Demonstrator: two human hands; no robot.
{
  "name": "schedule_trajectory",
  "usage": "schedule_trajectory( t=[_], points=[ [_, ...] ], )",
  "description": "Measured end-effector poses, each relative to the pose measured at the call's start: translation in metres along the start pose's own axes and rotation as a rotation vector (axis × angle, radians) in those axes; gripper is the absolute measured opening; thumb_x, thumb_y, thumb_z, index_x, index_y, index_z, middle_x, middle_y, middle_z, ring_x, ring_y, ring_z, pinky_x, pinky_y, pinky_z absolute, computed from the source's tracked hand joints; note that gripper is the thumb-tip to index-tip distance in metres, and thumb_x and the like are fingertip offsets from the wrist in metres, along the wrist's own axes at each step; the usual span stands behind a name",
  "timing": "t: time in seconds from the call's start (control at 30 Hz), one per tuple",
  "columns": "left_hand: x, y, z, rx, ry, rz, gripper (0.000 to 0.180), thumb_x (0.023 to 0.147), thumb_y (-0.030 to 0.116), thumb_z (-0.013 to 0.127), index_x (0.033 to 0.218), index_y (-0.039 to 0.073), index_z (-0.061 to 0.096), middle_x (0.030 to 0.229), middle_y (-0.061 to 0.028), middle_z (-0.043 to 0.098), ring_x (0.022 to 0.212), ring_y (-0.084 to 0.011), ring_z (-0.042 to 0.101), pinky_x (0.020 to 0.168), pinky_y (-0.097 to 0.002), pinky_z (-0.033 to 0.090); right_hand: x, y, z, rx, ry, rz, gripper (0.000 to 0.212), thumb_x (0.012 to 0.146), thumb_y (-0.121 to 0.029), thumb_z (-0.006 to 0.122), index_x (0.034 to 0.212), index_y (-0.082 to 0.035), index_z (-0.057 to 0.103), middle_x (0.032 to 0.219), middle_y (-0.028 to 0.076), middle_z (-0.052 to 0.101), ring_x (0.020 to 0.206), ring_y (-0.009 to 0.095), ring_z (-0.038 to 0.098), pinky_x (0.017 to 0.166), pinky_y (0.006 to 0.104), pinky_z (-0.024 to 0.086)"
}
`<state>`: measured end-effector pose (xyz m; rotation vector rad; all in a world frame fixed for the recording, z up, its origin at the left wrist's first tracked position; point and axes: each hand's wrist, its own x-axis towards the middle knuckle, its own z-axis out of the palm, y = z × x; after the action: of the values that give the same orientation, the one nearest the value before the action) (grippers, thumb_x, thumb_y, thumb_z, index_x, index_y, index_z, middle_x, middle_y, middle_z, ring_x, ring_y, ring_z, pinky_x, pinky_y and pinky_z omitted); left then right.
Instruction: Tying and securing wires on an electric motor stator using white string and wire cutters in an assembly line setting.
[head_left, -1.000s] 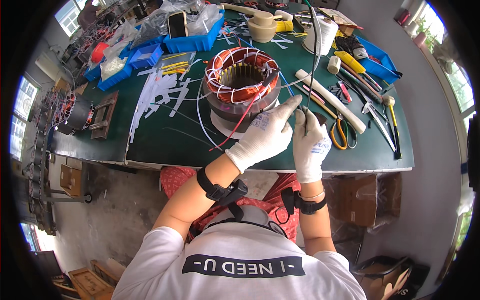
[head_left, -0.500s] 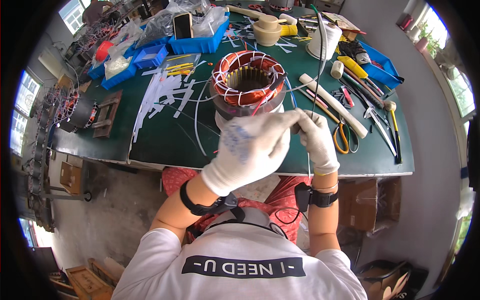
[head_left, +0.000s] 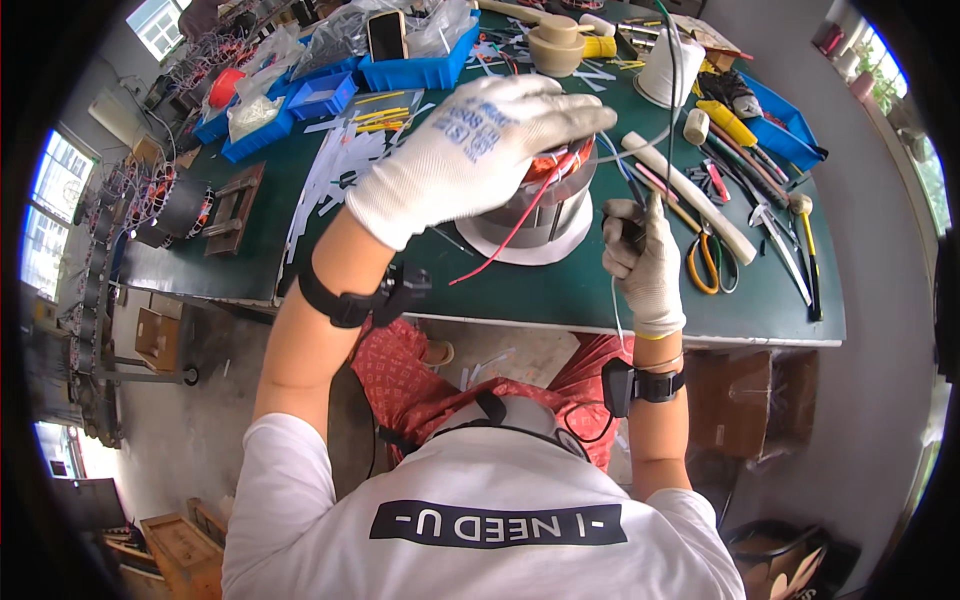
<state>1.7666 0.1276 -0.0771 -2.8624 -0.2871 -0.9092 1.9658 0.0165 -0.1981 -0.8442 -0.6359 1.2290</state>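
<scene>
1. Stator [head_left: 540, 205]: a round steel drum, grey ribbed wall, copper-orange windings at the top rim. It stands upright on a white paper disc [head_left: 560, 250] on the green bench [head_left: 560, 290], mid-bench, near the front edge.
2. A red wire [head_left: 510, 235] runs from the windings down over the stator wall; its loose end hangs above the bench.
3. A white tube [head_left: 640, 140], thin and flexible, arcs from the left fingertips toward the right and on up to the back of the bench.
4. Left hand [head_left: 470, 150]: white knit glove with blue print on the back, raised above the stator and hiding most of its top. Fingers stretched out together to the right, tips pinched on the tube end (the exact contact is hard to make out). Black strap on the wrist.
5. Right hand [head_left: 645, 260]: same knit glove, just right of the stator, clear of it. Fist clenched around a thin dark tool, thumb up; a thin white strand hangs below the fist. Black band with a small box on the forearm.
6. Right of that hand: orange-handled scissors [head_left: 705, 270], a long white stick [head_left: 690, 195], and mallets [head_left: 805, 240] lying flat.
7. Back of the bench: blue trays [head_left: 420, 70], a tan mallet [head_left: 555, 40], and white paper strips [head_left: 320, 180] scattered to the left.
</scene>
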Motion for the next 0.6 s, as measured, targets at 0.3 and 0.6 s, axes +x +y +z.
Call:
schedule_trajectory(
  t=[0.3, 0.6],
  points=[
    [-0.008, 0.009, -0.017, -0.056, 0.099, -0.118, 0.021, 0.086, 0.015, 0.069, 0.106, 0.009, 0.068, 0.099, -0.0076, 0.070, 0.094, -0.0287, 0.066, 0.082, -0.0369, 0.051, -0.027, 0.031, 0.062, -0.886, 0.186, -0.772, 0.032, 0.080, -0.011, 0.075, 0.110, -0.002, 0.068, 0.096, 0.009, 0.068, 0.086, 0.022, 0.062, 0.078, 0.0306, 0.049],
    [-0.040, 0.022, -0.011, -0.302, 0.123, -0.129, 0.013, 0.082, 0.012, 0.073, 0.091, 0.005, 0.067, 0.096, -0.0092, 0.072, 0.090, -0.0265, 0.069, 0.082, -0.0354, 0.053, -0.009, 0.018, 0.079, -1.047, 0.136, -0.868, 0.020, 0.080, -0.009, 0.074, 0.097, -0.002, 0.067, 0.089, 0.009, 0.067, 0.066, 0.017, 0.061, 0.061, 0.0276, 0.048]
  ],
)
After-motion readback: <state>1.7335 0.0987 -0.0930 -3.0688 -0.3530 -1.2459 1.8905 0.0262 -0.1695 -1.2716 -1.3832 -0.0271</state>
